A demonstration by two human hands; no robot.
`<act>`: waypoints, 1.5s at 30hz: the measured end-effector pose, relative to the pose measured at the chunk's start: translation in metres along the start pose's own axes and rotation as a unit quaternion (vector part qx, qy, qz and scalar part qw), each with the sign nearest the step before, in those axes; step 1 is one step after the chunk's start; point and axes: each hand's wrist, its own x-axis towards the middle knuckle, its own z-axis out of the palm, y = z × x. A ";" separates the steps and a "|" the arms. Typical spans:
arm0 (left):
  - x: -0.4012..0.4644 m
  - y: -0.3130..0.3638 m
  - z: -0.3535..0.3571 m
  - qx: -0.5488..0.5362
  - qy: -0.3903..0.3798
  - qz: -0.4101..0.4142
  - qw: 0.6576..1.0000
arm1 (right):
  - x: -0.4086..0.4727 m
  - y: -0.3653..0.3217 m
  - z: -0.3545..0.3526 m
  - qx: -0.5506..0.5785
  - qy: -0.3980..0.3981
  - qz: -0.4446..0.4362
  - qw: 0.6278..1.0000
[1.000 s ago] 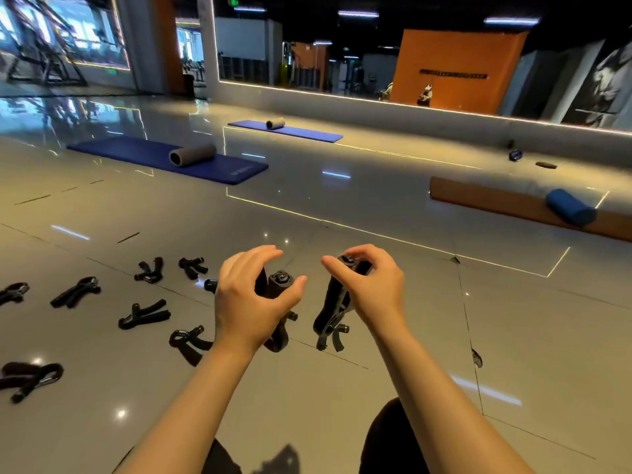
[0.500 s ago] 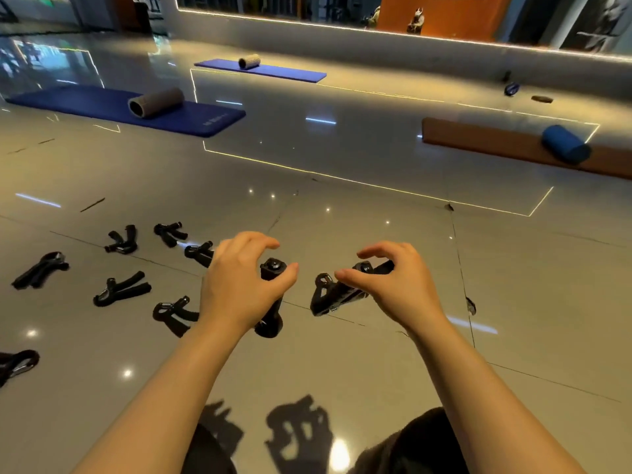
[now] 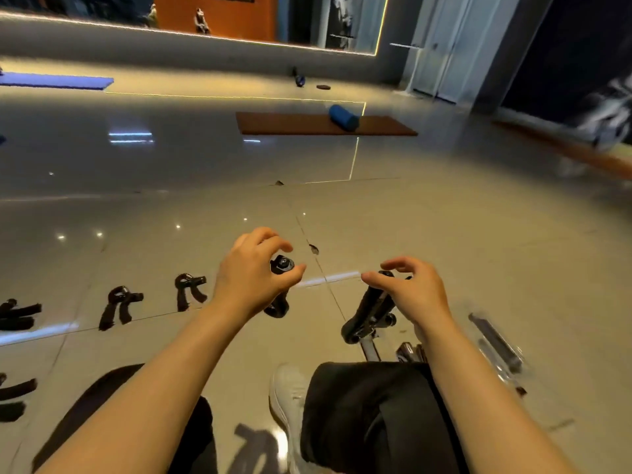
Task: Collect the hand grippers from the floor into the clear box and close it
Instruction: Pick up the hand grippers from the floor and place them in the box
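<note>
Holding one black plastic hand gripper [image 3: 281, 285] in the curled left hand [image 3: 251, 278], the person pinches a second black hand gripper [image 3: 371, 314] from above with the right hand [image 3: 410, 292]; its looped end hangs down toward the floor. More black hand grippers lie on the glossy beige tiled floor [image 3: 444, 234] to the left: one [image 3: 189, 289] just beside the left wrist, another [image 3: 118, 306] farther left, and others [image 3: 18, 314] cut off at the left edge. Near the right forearm lies a blurred clear plastic piece [image 3: 496, 343]; whether it is the box or its lid is hard to tell. A white shoe [image 3: 287, 395] and dark trouser legs [image 3: 362, 415] fill the near edge. Far off lie a brown mat [image 3: 307, 124] carrying a blue foam roller [image 3: 343, 117], and a blue mat [image 3: 54, 80] at far left below a mirrored wall.
</note>
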 end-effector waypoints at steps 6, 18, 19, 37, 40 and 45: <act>-0.010 0.057 0.022 -0.045 -0.032 0.048 0.997 | -0.048 0.022 -0.033 0.031 0.092 0.039 0.994; -0.019 0.122 0.048 -0.172 -0.148 0.133 0.965 | -0.125 0.003 -0.113 -0.019 0.205 0.017 0.978; -0.020 0.122 0.052 -0.164 -0.163 0.142 0.962 | -0.128 0.000 -0.122 -0.030 0.211 0.012 0.977; -0.014 0.181 0.134 -0.179 -0.326 0.265 0.890 | -0.113 0.153 -0.179 -0.067 0.183 0.138 0.971; -0.008 0.181 0.151 -0.173 -0.349 0.253 0.885 | -0.084 0.143 -0.196 -0.075 0.162 0.090 0.980; 0.002 0.168 0.159 -0.138 -0.339 0.216 0.905 | -0.035 0.129 -0.205 -0.093 0.128 0.036 0.987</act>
